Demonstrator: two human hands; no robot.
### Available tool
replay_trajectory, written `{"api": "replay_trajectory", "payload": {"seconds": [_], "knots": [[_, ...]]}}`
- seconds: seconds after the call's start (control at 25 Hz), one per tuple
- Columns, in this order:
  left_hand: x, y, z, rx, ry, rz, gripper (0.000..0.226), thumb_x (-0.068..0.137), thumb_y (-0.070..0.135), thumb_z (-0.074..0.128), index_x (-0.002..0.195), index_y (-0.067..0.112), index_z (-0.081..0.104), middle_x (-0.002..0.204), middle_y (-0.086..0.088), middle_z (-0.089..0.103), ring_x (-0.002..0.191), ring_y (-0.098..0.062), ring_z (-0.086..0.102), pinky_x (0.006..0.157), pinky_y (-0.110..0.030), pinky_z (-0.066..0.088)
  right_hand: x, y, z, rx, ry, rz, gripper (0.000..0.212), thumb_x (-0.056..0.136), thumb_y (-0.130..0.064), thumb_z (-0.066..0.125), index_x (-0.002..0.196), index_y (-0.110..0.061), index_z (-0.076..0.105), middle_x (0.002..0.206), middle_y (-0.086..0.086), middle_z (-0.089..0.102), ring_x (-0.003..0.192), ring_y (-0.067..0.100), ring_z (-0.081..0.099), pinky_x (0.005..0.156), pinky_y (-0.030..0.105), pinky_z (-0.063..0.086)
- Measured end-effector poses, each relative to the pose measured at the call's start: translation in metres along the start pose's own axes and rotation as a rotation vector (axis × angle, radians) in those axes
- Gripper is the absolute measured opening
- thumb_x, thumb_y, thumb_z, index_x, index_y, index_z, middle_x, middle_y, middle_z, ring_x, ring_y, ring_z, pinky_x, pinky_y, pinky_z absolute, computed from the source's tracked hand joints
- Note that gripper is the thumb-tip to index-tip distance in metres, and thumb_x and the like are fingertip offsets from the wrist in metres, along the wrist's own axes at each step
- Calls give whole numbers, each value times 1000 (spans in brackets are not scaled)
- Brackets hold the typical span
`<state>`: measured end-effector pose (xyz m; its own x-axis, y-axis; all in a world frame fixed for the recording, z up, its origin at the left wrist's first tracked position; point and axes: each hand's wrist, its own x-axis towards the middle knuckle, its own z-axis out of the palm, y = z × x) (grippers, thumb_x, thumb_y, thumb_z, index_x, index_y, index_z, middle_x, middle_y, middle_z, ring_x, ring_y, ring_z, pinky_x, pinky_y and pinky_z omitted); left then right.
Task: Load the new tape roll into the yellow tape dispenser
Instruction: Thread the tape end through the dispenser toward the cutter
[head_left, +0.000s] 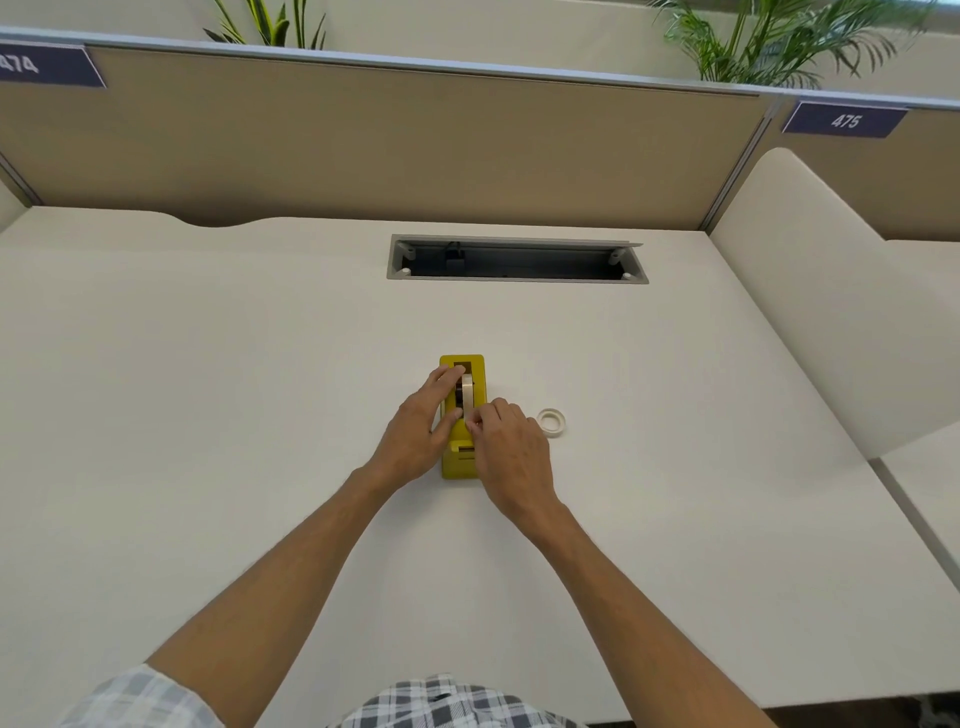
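The yellow tape dispenser (464, 457) stands on the white desk (208, 389), its cutter end toward me. A tape roll (466, 393) sits upright in its slot. My left hand (418, 426) lies against the dispenser's left side, fingers touching the roll. My right hand (511, 449) is at the right side, fingertips pinched together at the near edge of the roll, over the dispenser's middle. What they pinch is too small to tell. A second, small whitish tape roll (551, 421) lies flat on the desk just right of my right hand.
An open cable tray (517, 260) is cut into the desk behind the dispenser. A tan partition (389, 150) closes the back, and a white side divider (831, 312) rises at the right. Plants stand behind the partition.
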<state>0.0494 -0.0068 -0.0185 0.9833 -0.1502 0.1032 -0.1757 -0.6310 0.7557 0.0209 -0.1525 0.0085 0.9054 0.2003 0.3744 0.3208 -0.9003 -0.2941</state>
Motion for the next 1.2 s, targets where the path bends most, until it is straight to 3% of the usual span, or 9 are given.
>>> {"api": "replay_trajectory", "payload": {"seconds": [0.28,0.64,1.2], "knots": [[-7,0,2,90,47,18,54,101,28,44,151,21,26,159,-1,27,144,-19,29,116,-39,30,-8,-2,-3,9,-6,8,9,96,-16,57,90,-11,63,81,4,62,70,21,56,58,32,41],[-8,-6,1,223,-65,43,52,104,27,28,154,23,12,162,11,7,148,-5,-1,119,-40,6,-20,-5,-9,13,-1,-5,7,91,-11,63,85,-12,62,78,3,61,65,21,55,55,31,42],[-9,-5,3,227,-63,45,53,104,27,29,154,23,12,162,10,6,149,-7,-1,120,-42,6,-36,-7,-15,57,-45,4,7,95,-16,59,91,-13,64,83,3,63,68,19,54,57,32,47]]}}
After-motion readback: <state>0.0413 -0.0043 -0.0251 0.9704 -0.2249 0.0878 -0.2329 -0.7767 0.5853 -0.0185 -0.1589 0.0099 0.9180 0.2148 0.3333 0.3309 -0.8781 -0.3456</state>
